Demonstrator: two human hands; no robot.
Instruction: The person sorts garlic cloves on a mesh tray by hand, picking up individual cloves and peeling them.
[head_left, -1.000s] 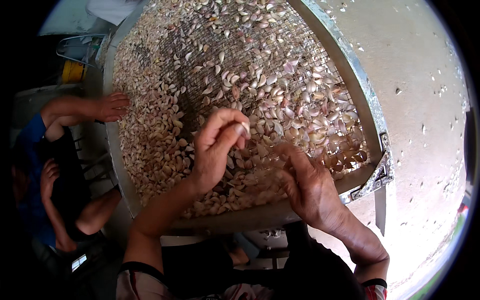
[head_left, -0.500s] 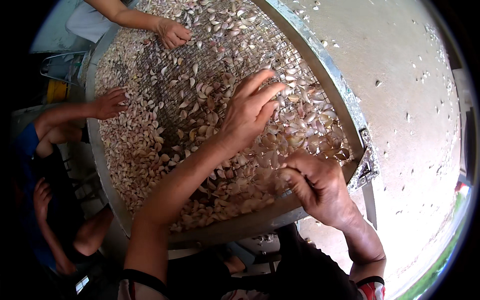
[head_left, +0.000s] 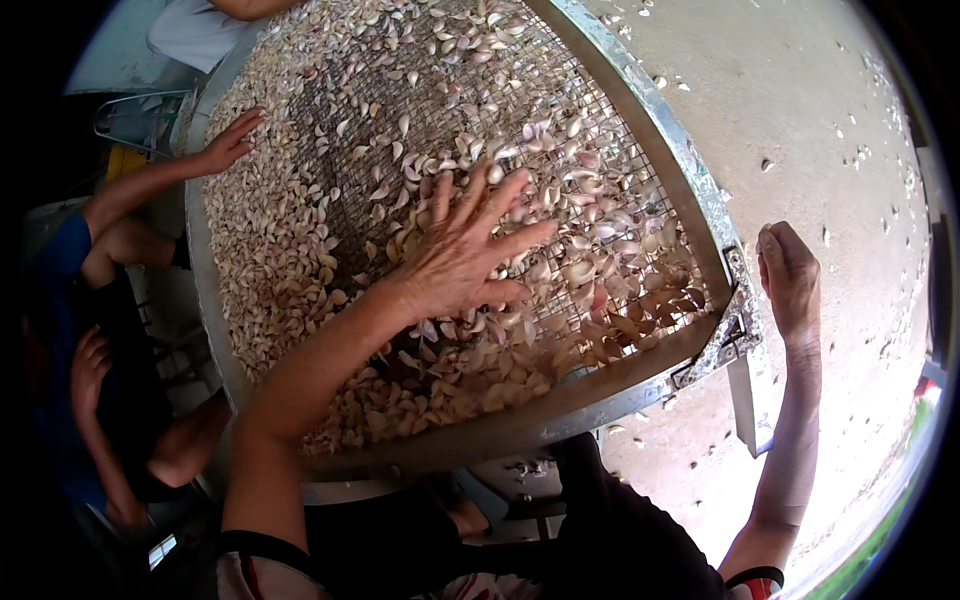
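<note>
Garlic cloves lie spread over a wire mesh in a large metal-framed tray. Fingers spread, my left hand rests palm down on the cloves around the tray's middle. Out past the tray's right corner, my right hand is held above the floor with its fingers curled closed. Whatever lies inside that fist, if anything, is hidden. Brownish cloves sit in the near right corner of the mesh, between my hands.
A co-worker's hand reaches over the left rim; that person's other hand hangs beside the tray. Another person's pale-clothed leg shows at the far left. Scattered cloves and bits dot the floor. A metal leg supports the corner.
My right hand has moved from over the near corner out beyond the tray's right side. My left hand shifted left and flattened, fingers spread. The far co-worker's hand has left view; the left one moved farther away.
</note>
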